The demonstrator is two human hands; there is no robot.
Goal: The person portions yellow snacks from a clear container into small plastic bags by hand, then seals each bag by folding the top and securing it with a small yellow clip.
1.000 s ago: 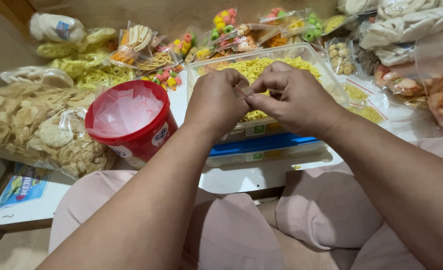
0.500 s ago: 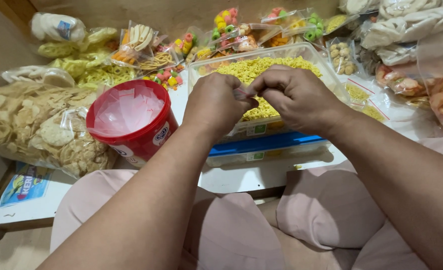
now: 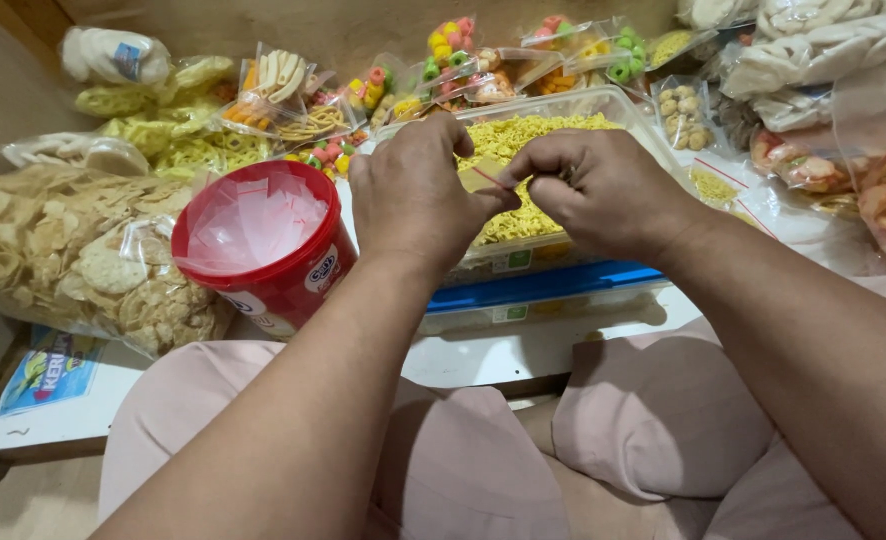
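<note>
My left hand [image 3: 413, 195] and my right hand [image 3: 603, 190] meet over a clear plastic tub [image 3: 653, 130] filled with yellow noodle snack [image 3: 523, 135]. Between their fingertips they pinch a small clear zip bag with a red strip [image 3: 488, 178]. The bag is mostly hidden by my fingers. Left of my left hand stands a red bucket [image 3: 263, 245] stuffed with empty small clear bags.
A blue-lidded tub [image 3: 533, 295] lies under the noodle tub. A big bag of pale crackers [image 3: 63, 250] lies at the left. Several small packets of colourful snacks [image 3: 443, 60] line the back; larger snack bags [image 3: 823, 60] pile at the right. My knees are below the board's edge.
Both hands have shifted slightly left and the left hand has lifted a little; the red strip of the small bag now shows between the fingertips.
</note>
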